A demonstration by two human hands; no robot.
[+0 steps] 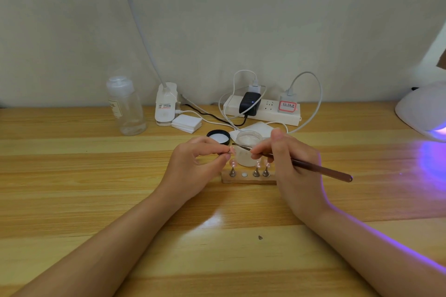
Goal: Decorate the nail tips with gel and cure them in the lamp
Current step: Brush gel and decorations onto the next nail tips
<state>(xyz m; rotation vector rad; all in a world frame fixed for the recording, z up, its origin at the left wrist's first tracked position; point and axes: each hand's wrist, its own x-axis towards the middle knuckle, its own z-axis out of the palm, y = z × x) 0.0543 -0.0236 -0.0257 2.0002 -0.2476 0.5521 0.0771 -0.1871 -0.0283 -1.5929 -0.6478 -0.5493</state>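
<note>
My left hand (200,164) pinches a small pale nail tip (232,150) between thumb and fingers, above the wooden holder (243,178). My right hand (287,161) grips a brown brush (321,168) like a pen, and its thin tip touches the nail tip. Three other pink nail tips (258,164) stand on metal pegs in the holder, with one socket bare. An open frosted gel jar (248,146) sits just behind them. The white curing lamp (424,113) glows purple at the far right edge of the table.
The jar's black lid (218,137) lies left of the jar. White pads (187,123), a clear pump bottle (126,106), a clip lamp base (165,106) and a power strip (263,109) with cables line the wall. A small dark speck (260,237) lies on the wooden table.
</note>
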